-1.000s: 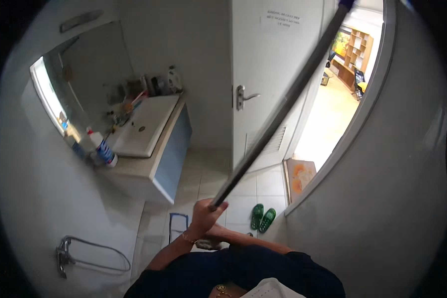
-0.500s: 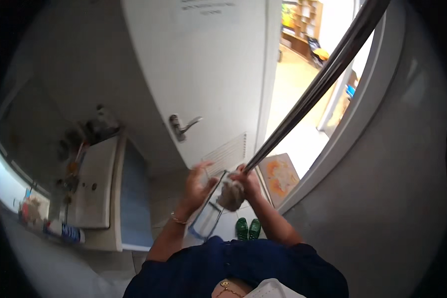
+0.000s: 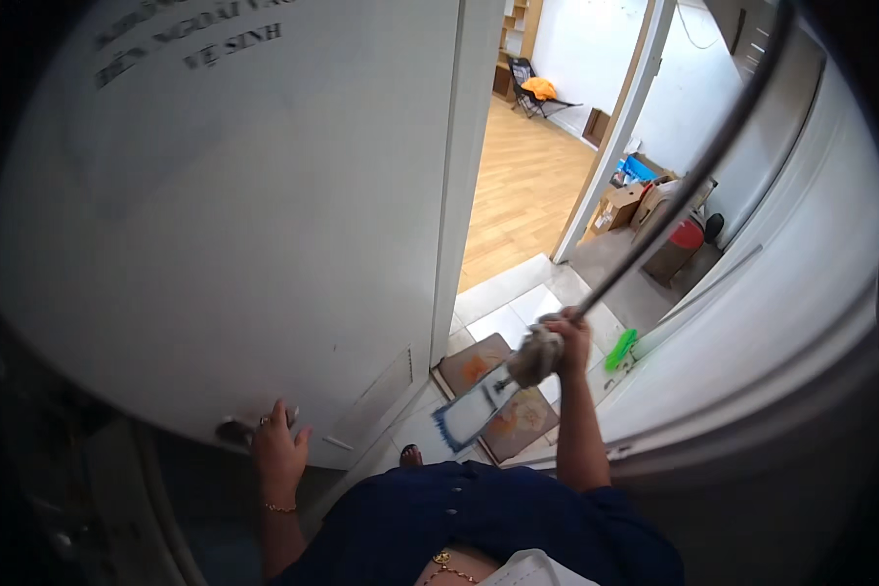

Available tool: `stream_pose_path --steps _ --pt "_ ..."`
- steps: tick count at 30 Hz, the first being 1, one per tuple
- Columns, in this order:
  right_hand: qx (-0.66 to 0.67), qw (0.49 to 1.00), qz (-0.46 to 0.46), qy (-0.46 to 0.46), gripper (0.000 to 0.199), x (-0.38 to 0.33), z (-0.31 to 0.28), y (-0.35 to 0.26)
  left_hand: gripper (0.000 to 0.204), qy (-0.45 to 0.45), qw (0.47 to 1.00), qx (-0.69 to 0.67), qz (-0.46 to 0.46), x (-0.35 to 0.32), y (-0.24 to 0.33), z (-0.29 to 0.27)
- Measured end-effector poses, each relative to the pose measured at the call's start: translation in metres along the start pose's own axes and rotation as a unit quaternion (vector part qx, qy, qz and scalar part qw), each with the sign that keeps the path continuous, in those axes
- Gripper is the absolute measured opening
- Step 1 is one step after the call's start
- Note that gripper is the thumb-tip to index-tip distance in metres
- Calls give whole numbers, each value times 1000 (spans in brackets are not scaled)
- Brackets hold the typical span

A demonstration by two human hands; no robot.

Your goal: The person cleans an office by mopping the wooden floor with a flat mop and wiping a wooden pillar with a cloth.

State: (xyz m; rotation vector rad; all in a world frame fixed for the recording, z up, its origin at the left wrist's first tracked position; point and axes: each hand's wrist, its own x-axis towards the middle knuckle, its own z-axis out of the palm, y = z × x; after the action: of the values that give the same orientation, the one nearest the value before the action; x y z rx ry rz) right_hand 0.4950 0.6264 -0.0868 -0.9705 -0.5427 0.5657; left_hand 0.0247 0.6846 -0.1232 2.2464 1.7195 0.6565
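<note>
My left hand (image 3: 279,451) is closed round the lever handle (image 3: 234,430) of a white door (image 3: 264,225), its fingertips on the metal. In my right hand (image 3: 574,340) is the long metal pole of a flat mop (image 3: 654,239), which slants up to the upper right. A bunched greyish cloth (image 3: 534,357) is held in the same grip, around the lower pole. Below it hangs the mop's flat head (image 3: 471,414), pale with a blue fringed edge, tilted above a floor mat (image 3: 513,422).
The doorway opens onto white tiles (image 3: 518,303) and a wooden floor (image 3: 518,186). Green slippers (image 3: 621,349) lie beside the door frame. Farther off are cardboard boxes (image 3: 617,207), a red-lidded bin (image 3: 682,244) and a folding chair (image 3: 535,90). My sandalled foot (image 3: 411,456) shows below.
My left hand has gone from open beside the mop to the door handle. My view has turned and come nearer the doorway. The right hand still holds the mop and cloth.
</note>
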Motion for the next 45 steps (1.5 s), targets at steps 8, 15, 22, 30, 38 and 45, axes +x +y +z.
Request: stream_pose_path --steps 8,15,22,30,38,45 --pt "-5 988 -96 117 16 44 -32 101 35 -196 975 -61 -82 57 -142 15" --pt "63 987 -110 97 15 148 -98 228 38 -56 955 18 -289 -28 -203 99" --pt "28 999 -7 -14 16 241 -185 386 43 260 861 -6 -438 -253 -236 292" --pt "-43 979 98 -172 12 113 -341 464 48 406 741 -2 -535 -610 -240 547" --pt "-160 936 200 -242 25 55 -555 376 60 257 658 18 -708 -839 -53 635" --pt "-234 881 292 -291 33 205 -401 383 60 223 568 101 -786 -706 116 495"
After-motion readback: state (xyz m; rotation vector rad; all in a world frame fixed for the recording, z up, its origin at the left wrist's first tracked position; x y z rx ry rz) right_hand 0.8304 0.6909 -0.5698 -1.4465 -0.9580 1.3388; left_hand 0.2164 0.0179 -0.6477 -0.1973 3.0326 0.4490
